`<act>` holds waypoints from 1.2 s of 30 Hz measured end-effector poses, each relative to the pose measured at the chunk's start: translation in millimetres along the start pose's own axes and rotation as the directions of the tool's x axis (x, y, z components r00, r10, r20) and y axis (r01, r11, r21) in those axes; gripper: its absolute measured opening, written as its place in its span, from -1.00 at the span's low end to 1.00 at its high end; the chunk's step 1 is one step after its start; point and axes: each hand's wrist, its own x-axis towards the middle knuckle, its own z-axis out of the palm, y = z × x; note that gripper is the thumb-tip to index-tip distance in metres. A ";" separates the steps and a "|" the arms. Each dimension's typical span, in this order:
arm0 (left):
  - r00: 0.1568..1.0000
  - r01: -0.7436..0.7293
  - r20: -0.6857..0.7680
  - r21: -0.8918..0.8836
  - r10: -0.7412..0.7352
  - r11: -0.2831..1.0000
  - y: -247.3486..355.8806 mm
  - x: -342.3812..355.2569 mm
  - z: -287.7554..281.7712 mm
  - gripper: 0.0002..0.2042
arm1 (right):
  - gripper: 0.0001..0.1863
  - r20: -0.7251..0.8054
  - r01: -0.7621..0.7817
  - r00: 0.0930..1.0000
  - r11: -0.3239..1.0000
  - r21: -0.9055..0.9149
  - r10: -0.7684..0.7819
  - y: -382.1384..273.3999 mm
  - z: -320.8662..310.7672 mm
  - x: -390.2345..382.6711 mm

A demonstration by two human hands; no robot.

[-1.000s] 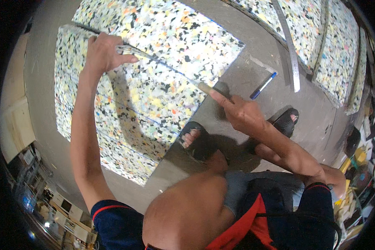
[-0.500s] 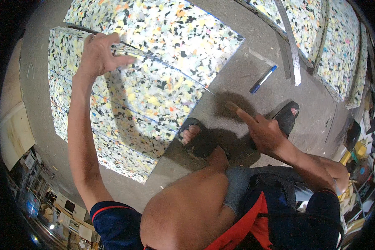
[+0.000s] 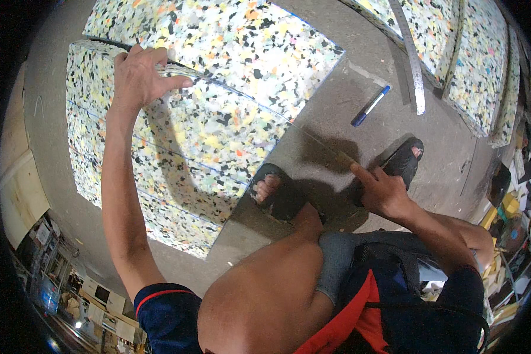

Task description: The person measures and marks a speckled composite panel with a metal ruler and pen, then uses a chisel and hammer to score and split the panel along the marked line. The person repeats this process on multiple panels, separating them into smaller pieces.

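Pulled frame-right, bared further, the tan-handled metal knife is gripped by the right hand, the multicoloured foam slab by the left hand.

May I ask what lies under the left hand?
A speckled foam slab shows around the left hand, with a slit beside it; what the hand covers is hidden.

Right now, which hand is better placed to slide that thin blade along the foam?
Probably the right hand: its fingers hold the handle, and the blade points toward the foam. The left hand touches foam.
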 end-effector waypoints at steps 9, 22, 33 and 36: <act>0.989 -0.109 -0.107 -0.025 0.106 0.994 -8.8 -7.7 7.2 -0.33 | -0.16 -0.189 0.165 0.971 0.983 0.075 -0.148 -18.4 2.2 81.9; 0.965 -0.167 -0.214 -0.071 0.149 0.983 -7.3 -12.7 -0.8 -0.33 | -0.11 0.137 -0.063 0.990 0.976 0.208 0.035 -1.5 -7.7 8.2; 0.962 -0.173 -0.224 -0.054 0.157 0.983 -17.1 -8.4 6.3 -0.32 | -0.04 -0.010 0.077 0.997 0.986 0.151 -0.077 10.7 21.8 40.2; 0.963 -0.177 -0.217 -0.061 0.160 0.982 -15.9 -10.7 2.4 -0.33 | -0.06 -0.002 0.074 0.997 0.971 0.228 -0.076 15.4 9.7 12.4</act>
